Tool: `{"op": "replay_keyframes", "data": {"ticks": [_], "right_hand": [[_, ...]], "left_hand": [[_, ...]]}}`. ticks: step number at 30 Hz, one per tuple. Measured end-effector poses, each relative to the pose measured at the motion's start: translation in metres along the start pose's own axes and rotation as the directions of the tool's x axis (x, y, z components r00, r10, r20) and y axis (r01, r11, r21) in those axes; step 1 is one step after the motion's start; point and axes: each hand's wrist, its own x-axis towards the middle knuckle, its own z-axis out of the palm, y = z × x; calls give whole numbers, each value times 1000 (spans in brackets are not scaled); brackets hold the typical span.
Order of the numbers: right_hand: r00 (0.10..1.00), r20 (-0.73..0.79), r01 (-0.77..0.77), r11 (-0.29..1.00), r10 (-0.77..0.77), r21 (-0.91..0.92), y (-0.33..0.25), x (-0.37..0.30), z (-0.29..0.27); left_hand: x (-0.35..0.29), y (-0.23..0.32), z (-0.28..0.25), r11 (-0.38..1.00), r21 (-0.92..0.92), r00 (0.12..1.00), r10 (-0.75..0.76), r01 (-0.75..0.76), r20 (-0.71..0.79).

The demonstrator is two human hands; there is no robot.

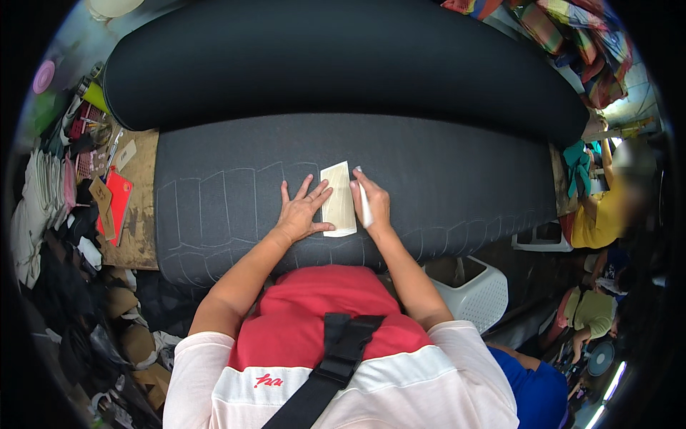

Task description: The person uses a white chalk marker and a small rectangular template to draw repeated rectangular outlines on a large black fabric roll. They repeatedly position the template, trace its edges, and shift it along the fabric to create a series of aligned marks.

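A pale, four-sided pattern piece point(339, 200) with white edges lies flat on the dark grey fabric point(443, 171). My left hand point(303, 209) rests over its left side with fingers spread, the fingertips pressing on or beside it. Along its right edge is my right hand point(373, 200), closed around a slim white marking stick point(366, 206), which the fingers partly hide. White outlines point(227, 204) of similar shapes run in a row across the fabric left of the piece, and more follow the near edge.
Behind the fabric lies its thick black roll point(343, 61). A red notebook point(118, 207) and card pieces sit on the wooden table point(139, 243) at left. A white plastic stool point(479, 297) stands right of me. Other people point(597, 222) are at the right.
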Motion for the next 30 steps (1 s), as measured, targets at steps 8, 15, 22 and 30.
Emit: {"op": "replay_keyframes", "data": {"ticks": [8,15,22,30], "right_hand": [[958,274,-101,993,81,58,-7,51,26],[974,62,-221,969,216,108,14,52,7],[967,178,-129,955,181,-269,-19,-57,-34],[921,362,-249,933,145,261,-29,-97,-5]], "left_hand": [[-1,2,-1,1000,4,1000,-20,20,16],[-2,2,1,1000,-16,1000,-18,18,-6],[-1,2,3,999,-39,999,-19,18,-34],[-1,5,-1,998,-49,999,-27,25,-27]]}}
